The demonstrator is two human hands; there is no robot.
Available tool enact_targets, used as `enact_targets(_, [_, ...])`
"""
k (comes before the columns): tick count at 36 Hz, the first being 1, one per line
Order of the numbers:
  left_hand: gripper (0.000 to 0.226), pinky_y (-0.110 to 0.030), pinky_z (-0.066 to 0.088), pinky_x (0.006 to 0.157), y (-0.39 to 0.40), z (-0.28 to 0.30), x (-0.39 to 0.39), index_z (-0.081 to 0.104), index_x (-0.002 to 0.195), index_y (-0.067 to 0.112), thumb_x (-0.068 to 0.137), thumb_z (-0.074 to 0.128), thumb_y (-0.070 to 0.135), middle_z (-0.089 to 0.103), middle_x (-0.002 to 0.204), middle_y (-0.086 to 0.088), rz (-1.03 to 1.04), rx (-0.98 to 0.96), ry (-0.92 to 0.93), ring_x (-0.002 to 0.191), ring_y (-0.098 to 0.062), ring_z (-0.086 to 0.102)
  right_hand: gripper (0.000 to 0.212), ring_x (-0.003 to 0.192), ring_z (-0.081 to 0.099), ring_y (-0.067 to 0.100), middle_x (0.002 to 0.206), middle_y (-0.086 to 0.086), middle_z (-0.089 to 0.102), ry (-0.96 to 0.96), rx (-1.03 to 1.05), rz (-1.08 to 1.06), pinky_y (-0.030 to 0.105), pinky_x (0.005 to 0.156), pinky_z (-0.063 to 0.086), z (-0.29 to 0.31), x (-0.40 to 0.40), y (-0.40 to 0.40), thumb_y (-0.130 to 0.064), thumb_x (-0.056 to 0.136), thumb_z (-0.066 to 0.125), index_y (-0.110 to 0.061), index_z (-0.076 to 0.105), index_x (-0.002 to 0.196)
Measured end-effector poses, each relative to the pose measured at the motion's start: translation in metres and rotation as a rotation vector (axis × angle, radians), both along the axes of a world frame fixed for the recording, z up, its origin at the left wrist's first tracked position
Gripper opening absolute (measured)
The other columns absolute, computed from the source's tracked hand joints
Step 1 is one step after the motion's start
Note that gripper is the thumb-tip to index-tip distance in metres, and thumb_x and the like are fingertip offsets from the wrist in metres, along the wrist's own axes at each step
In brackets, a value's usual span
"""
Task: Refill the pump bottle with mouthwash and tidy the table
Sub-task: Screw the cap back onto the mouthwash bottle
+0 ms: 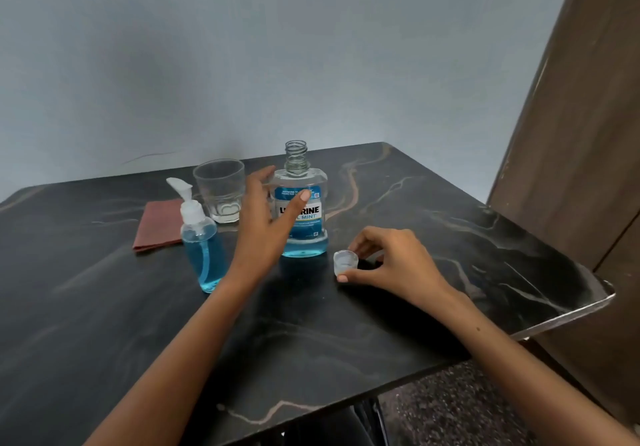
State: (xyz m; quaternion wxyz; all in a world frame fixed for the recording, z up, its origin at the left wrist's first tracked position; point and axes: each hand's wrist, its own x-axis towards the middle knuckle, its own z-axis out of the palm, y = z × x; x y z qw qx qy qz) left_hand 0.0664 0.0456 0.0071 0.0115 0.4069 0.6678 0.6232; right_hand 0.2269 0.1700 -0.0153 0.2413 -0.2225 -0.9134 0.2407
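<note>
Dark table (381, 324): mouthwash bottle (304, 217) upright, neck up.

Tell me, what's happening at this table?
A person is working with mouthwash. Their left hand reaches around the uncapped mouthwash bottle, while the right hand holds its cap at the tabletop. A pump bottle of blue liquid, an empty glass and a folded reddish cloth sit nearby.

We see an empty clear glass (220, 189) upright at the back | folded reddish cloth (157, 224) just left, flat on dark marbled bench (415, 307) | grey wall (242, 47), wooden panel (571, 134) right
</note>
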Motion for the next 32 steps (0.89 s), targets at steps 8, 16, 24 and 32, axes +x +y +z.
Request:
enact_targets(8, [0.044,-0.002,0.047,0.066,0.001,-0.001,0.0,0.046,0.116,0.023,0.08,0.067,0.037,0.057,0.104,0.029,0.0,0.064,-0.01,0.092,0.021,0.057,0.031,0.082,0.068,-0.001,0.085,-0.015,0.072,0.281,-0.182,0.101,0.02,0.071,0.058,0.012,-0.005,-0.004,-0.026,0.061,0.088,-0.023,0.067,0.084])
enact_targets(16, [0.042,0.002,0.043,0.065,-0.005,0.003,0.002,0.048,0.108,0.033,0.073,0.066,0.047,0.054,0.102,0.031,0.043,0.065,0.047,0.092,0.027,0.052,0.037,0.094,0.068,0.003,0.105,-0.006,0.07,0.561,-0.3,0.177,0.016,0.071,0.055,0.048,-0.021,-0.006,-0.005,0.071,0.08,-0.017,0.065,0.102])
enact_targets(24, [0.052,0.001,0.043,0.071,-0.008,0.01,0.003,0.053,0.118,0.028,0.075,0.055,0.057,0.057,0.115,0.016,0.112,0.069,0.071,0.1,0.016,0.051,0.036,0.096,0.068,0.008,0.106,-0.009,0.064,0.605,-0.273,0.232,0.025,0.079,0.058,0.082,-0.035,0.002,-0.007,0.075,0.076,-0.019,0.055,0.102])
enact_targets(32, [0.041,0.005,0.04,0.074,-0.009,0.012,0.003,0.056,0.111,0.026,0.077,0.057,0.049,0.059,0.115,0.012,0.147,0.066,0.103,0.099,0.01,0.054,0.036,0.102,0.063,0.008,0.115,-0.002,0.06,0.467,-0.013,0.282,0.019,0.08,0.056,0.105,-0.051,0.007,-0.004,0.078,0.073,-0.027,0.061,0.103])
